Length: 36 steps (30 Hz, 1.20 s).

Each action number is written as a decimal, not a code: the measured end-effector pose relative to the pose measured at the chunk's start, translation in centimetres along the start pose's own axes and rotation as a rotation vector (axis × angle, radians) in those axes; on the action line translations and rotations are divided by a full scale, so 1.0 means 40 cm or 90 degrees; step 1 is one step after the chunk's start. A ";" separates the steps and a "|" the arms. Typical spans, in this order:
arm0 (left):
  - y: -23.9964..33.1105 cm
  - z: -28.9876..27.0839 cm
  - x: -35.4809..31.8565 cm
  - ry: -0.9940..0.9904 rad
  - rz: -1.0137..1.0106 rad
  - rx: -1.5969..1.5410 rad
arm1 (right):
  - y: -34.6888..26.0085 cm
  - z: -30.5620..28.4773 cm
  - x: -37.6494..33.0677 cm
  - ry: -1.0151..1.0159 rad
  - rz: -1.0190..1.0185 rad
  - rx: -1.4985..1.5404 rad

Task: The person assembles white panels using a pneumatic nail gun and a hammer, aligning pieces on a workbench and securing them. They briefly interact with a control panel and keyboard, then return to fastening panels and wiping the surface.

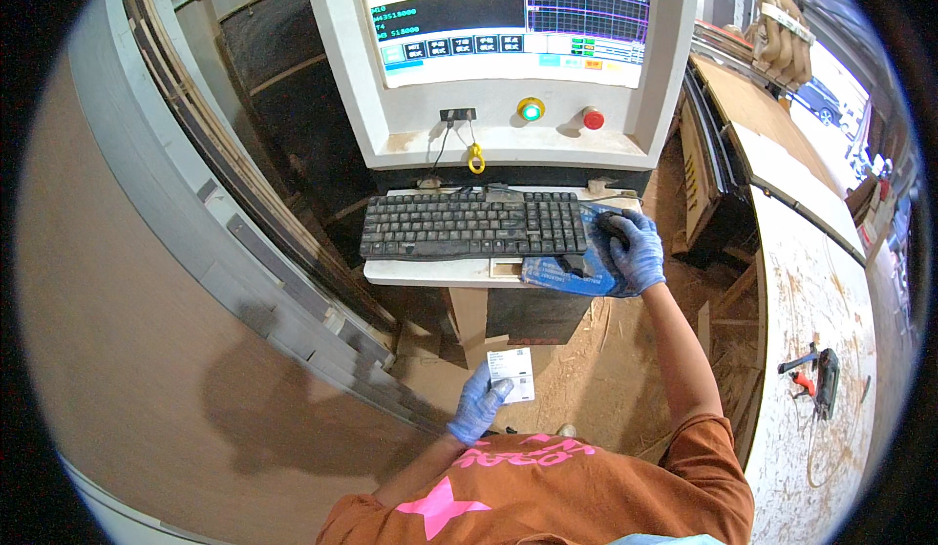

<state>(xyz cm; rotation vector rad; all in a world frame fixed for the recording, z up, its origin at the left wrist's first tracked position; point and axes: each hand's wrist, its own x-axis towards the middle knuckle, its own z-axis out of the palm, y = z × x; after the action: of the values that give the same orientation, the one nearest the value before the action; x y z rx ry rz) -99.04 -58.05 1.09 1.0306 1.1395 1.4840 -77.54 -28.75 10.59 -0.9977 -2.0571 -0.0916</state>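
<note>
In a blue glove, my right hand (640, 252) wraps round a black computer mouse (613, 225) on a blue mouse pad (598, 270). The pad lies at the right end of a pale keyboard shelf (430, 272). Left of the mouse is a dusty black keyboard (469, 225). Lower down, near my body, my gloved left hand (479, 404) pinches a white printed label sheet (512, 374) between thumb and fingers. Above the keyboard, a lit control screen (508, 18) shows dark panels, a graph and rows of buttons.
Below the screen, the white cabinet carries a green-lit button (531, 109), a red knob (593, 117) and a small yellow clip (476, 158). At right, a long workbench (796, 281) bears a black and red tool (826, 384). Large boards (127, 330) stand at left.
</note>
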 end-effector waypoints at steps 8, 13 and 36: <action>0.009 0.004 -0.002 -0.006 0.006 -0.003 | -0.002 -0.007 0.003 0.009 -0.034 0.026; 0.024 0.010 -0.007 -0.001 0.003 -0.019 | -0.015 -0.010 0.001 0.003 -0.002 0.017; 0.017 0.005 -0.011 0.023 -0.051 0.001 | 0.017 -0.002 -0.003 0.018 -0.015 0.014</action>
<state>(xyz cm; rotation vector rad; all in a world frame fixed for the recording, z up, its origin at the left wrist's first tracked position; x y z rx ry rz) -98.90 -58.51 1.77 0.9517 1.1949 1.4428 -76.97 -28.39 10.35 -0.9537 -2.0396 -0.0943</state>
